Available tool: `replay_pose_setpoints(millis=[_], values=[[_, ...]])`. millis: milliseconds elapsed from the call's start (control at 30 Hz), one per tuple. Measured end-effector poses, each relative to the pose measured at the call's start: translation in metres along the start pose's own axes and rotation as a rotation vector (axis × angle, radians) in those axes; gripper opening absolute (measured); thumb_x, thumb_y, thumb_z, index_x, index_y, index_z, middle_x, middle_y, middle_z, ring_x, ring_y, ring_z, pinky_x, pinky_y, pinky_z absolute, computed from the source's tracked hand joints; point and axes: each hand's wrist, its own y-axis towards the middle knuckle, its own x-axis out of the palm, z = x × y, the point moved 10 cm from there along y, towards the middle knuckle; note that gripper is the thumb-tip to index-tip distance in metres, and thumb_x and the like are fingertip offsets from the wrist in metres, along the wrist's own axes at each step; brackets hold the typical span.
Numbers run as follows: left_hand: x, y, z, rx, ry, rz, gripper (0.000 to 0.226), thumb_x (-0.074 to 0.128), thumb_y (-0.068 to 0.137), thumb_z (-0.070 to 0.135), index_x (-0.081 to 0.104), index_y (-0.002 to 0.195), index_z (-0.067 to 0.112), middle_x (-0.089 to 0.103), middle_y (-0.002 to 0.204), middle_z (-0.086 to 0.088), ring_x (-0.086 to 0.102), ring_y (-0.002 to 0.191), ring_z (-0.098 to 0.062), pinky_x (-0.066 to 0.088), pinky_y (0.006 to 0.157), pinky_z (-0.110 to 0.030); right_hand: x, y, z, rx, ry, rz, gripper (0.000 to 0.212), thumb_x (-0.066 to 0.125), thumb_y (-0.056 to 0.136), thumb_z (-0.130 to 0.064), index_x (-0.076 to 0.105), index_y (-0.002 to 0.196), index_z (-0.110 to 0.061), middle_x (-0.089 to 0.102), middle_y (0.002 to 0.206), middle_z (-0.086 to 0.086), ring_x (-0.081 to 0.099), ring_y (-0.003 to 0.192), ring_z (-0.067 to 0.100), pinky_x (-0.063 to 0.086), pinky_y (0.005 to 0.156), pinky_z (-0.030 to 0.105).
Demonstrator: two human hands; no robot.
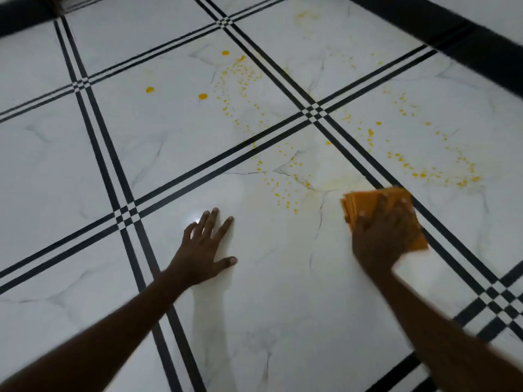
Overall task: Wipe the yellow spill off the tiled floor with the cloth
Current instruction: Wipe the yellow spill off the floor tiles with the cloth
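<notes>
My right hand [380, 239] presses a folded orange cloth [368, 200] flat on the white marble-look tiled floor [283, 292], fingers spread over it. Yellow spill droplets [283, 190] lie scattered just left of and beyond the cloth. More droplets [240, 83] and a few bigger drops spread over the far middle tile, and another trail [418, 168] curves across the tile to the right. A faint yellowish smear [336, 185] shows beside the cloth. My left hand [205, 250] rests flat on the floor, fingers apart, holding nothing.
Black double stripes [124, 193] cross the floor between tiles. A dark band [458, 38] runs along the far right edge and another dark edge [25, 18] sits at the top left.
</notes>
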Motion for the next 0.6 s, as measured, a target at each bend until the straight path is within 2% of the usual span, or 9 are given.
replay_pose_setpoints(millis=[67, 100, 200, 267, 300, 400, 467, 533, 600], values=[[0.0, -0.005, 0.001, -0.046, -0.065, 0.053, 0.094, 0.029, 0.087, 0.079, -0.001, 0.162, 0.031, -0.006, 0.17, -0.011, -0.004, 0.157, -0.029, 0.012, 0.124, -0.05, -0.021, -0.075, -0.002, 0.2, 0.004, 0.04, 0.071, 0.045, 0.097, -0.042, 0.025, 0.161, -0.018, 0.024, 0.166, 0.025, 0.027, 0.149, 0.049, 0.019, 0.119, 0.067], [0.001, -0.007, 0.001, -0.059, -0.081, 0.062, 0.093, 0.031, 0.089, 0.078, 0.001, 0.162, 0.029, -0.004, 0.17, -0.012, -0.003, 0.157, -0.029, 0.013, 0.124, -0.051, -0.023, -0.118, -0.027, 0.113, -0.018, -0.002, 0.074, 0.043, 0.096, -0.043, 0.023, 0.162, -0.017, 0.021, 0.167, 0.024, 0.025, 0.15, 0.049, 0.016, 0.12, 0.066], [0.003, -0.013, -0.003, -0.106, -0.111, 0.078, 0.094, 0.032, 0.089, 0.077, 0.004, 0.162, 0.026, 0.001, 0.17, -0.014, 0.001, 0.157, -0.031, 0.015, 0.122, -0.052, 0.001, -0.178, -0.123, -0.465, 0.016, -0.2, 0.077, 0.043, 0.095, -0.048, 0.023, 0.163, -0.019, 0.016, 0.17, 0.02, 0.018, 0.155, 0.043, 0.007, 0.125, 0.061], [0.005, -0.018, -0.015, -0.165, -0.096, 0.081, 0.097, 0.031, 0.086, 0.079, 0.006, 0.162, 0.024, 0.003, 0.169, -0.016, 0.004, 0.157, -0.033, 0.018, 0.121, -0.052, 0.022, -0.129, -0.16, -0.777, -0.004, -0.222, 0.074, 0.044, 0.096, -0.049, 0.027, 0.162, -0.02, 0.021, 0.169, 0.018, 0.023, 0.155, 0.041, 0.009, 0.125, 0.059], [0.007, -0.021, -0.022, -0.192, -0.083, 0.077, 0.099, 0.03, 0.084, 0.08, 0.006, 0.162, 0.025, 0.003, 0.169, -0.016, 0.004, 0.156, -0.034, 0.019, 0.12, -0.052, 0.034, -0.088, -0.162, -0.803, -0.022, -0.195, 0.071, 0.044, 0.097, -0.049, 0.032, 0.161, -0.02, 0.027, 0.167, 0.019, 0.03, 0.152, 0.042, 0.013, 0.124, 0.057], [0.011, -0.029, -0.041, -0.233, -0.103, 0.047, 0.103, 0.024, 0.08, 0.082, 0.001, 0.162, 0.026, -0.003, 0.169, -0.015, -0.001, 0.157, -0.032, 0.015, 0.122, -0.052, 0.025, 0.031, -0.101, -0.311, -0.024, -0.002, 0.065, 0.046, 0.097, -0.045, 0.04, 0.155, -0.017, 0.04, 0.159, 0.023, 0.039, 0.144, 0.045, 0.022, 0.12, 0.061], [0.007, -0.029, -0.048, -0.252, -0.132, 0.067, 0.102, 0.022, 0.08, 0.082, 0.003, 0.162, 0.024, -0.003, 0.169, -0.015, -0.001, 0.157, -0.032, 0.014, 0.122, -0.052, 0.006, 0.014, -0.06, 0.028, 0.025, 0.069, 0.066, 0.048, 0.097, -0.043, 0.037, 0.156, -0.015, 0.036, 0.161, 0.025, 0.033, 0.147, 0.047, 0.023, 0.119, 0.066], [0.003, -0.026, -0.043, -0.265, -0.132, 0.095, 0.098, 0.022, 0.084, 0.079, 0.008, 0.162, 0.022, 0.001, 0.169, -0.017, 0.002, 0.157, -0.032, 0.016, 0.121, -0.053, -0.008, -0.062, -0.066, 0.076, -0.027, 0.051, 0.071, 0.045, 0.097, -0.042, 0.028, 0.16, -0.015, 0.027, 0.164, 0.026, 0.027, 0.15, 0.048, 0.019, 0.12, 0.067], [-0.003, -0.023, -0.037, -0.275, -0.141, 0.149, 0.091, 0.026, 0.089, 0.074, 0.015, 0.162, 0.02, 0.006, 0.169, -0.018, 0.007, 0.156, -0.033, 0.021, 0.12, -0.054, -0.002, -0.139, -0.116, -0.188, 0.0, -0.095, 0.076, 0.043, 0.096, -0.044, 0.022, 0.163, -0.016, 0.019, 0.168, 0.024, 0.021, 0.153, 0.047, 0.011, 0.124, 0.063]])
